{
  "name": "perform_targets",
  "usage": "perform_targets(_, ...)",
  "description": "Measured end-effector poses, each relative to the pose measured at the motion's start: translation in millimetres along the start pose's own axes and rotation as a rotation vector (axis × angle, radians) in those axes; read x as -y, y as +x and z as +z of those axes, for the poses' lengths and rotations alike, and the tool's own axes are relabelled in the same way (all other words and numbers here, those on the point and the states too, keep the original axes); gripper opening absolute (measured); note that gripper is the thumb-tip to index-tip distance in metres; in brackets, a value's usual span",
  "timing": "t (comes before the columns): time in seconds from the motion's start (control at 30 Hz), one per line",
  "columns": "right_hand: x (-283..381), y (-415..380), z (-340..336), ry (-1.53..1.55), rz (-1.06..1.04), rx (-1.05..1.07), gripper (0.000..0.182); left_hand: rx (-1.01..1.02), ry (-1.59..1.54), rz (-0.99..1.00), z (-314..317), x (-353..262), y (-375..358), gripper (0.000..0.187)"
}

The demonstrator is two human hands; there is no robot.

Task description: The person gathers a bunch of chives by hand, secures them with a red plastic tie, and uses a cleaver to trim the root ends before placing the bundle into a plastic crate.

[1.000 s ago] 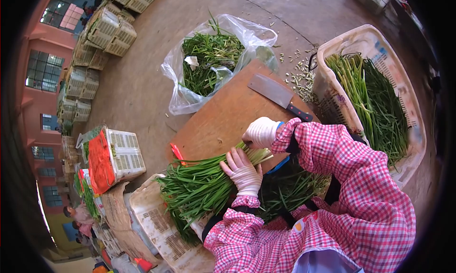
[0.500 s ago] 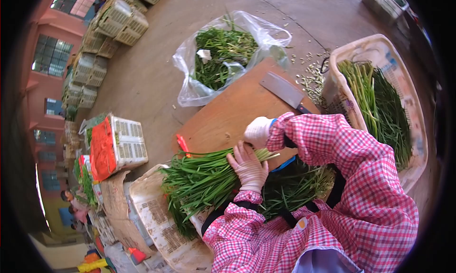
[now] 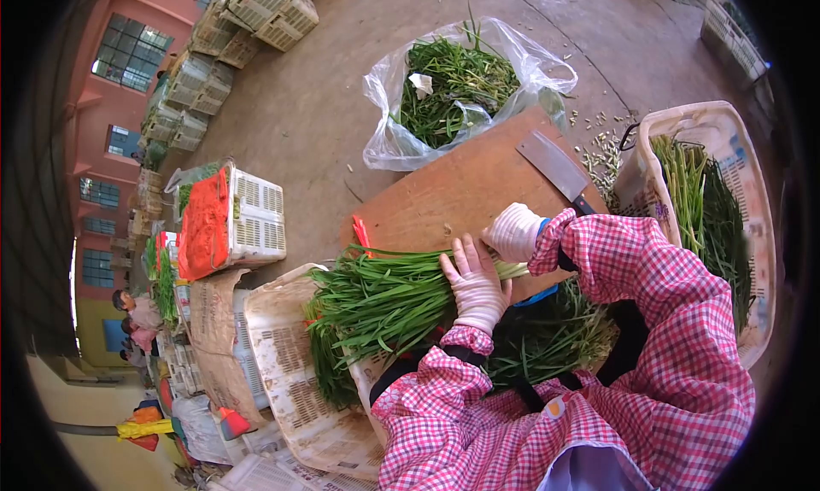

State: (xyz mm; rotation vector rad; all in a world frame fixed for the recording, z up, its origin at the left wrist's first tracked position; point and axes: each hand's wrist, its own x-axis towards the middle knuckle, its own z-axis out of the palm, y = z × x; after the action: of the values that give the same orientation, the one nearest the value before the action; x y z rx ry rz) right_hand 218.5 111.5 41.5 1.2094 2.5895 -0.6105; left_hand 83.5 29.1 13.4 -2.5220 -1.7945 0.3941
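A bunch of long green stalks (image 3: 389,299) lies across the near edge of a brown wooden board (image 3: 444,201), leaves to the left and pale ends to the right. My left hand (image 3: 474,290), in a pale glove, lies on the bunch with its fingers spread. Beside it, at the pale ends, my right hand (image 3: 515,233) is curled closed; what its fingers hold, if anything, is hidden. A cleaver (image 3: 553,166) rests at the board's right side. Red strips (image 3: 362,235) lie at the board's left corner. More greens (image 3: 551,337) are below my hands.
An open plastic bag (image 3: 384,137) of greens stands beyond the board. To the right is a crate (image 3: 658,179) of greens, with cut pieces (image 3: 605,162) on the floor. At left are a crate with red cloth (image 3: 205,222), an emptier crate (image 3: 290,380) and people (image 3: 141,312).
The camera view has shifted, so the scene sits further right in the frame. My left hand still lies on the bunch and my right hand remains curled beside it.
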Motion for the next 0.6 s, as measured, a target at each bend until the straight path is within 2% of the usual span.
perform_targets(0.17,-7.2,-6.2,0.0,-0.043,0.044,0.019,0.025,-0.049,0.006,-0.018,1.8,-2.8,-1.7,0.095)
perform_targets(0.3,-20.5,-5.0,17.7,0.112,0.088,-0.113,0.027,-0.055,-0.013,0.023,6.7,1.1,3.2,0.094)
perform_targets(0.4,-32.0,-31.0,16.8,0.281,0.144,-0.193,0.028,0.003,-0.044,0.021,2.4,3.2,5.9,0.101)
perform_targets(0.47,-39.0,-48.4,26.5,0.629,0.235,-0.499,0.027,-0.033,-0.026,0.072,-1.5,3.1,5.3,0.104)
perform_targets(0.53,-51.1,-66.3,47.7,0.783,0.372,-0.751,0.024,-0.104,0.003,0.2,1.9,2.0,2.6,0.103)
perform_targets(0.6,-60.4,-79.4,68.2,0.682,0.513,-0.968,0.022,-0.086,0.032,0.242,8.9,-2.6,0.2,0.103)
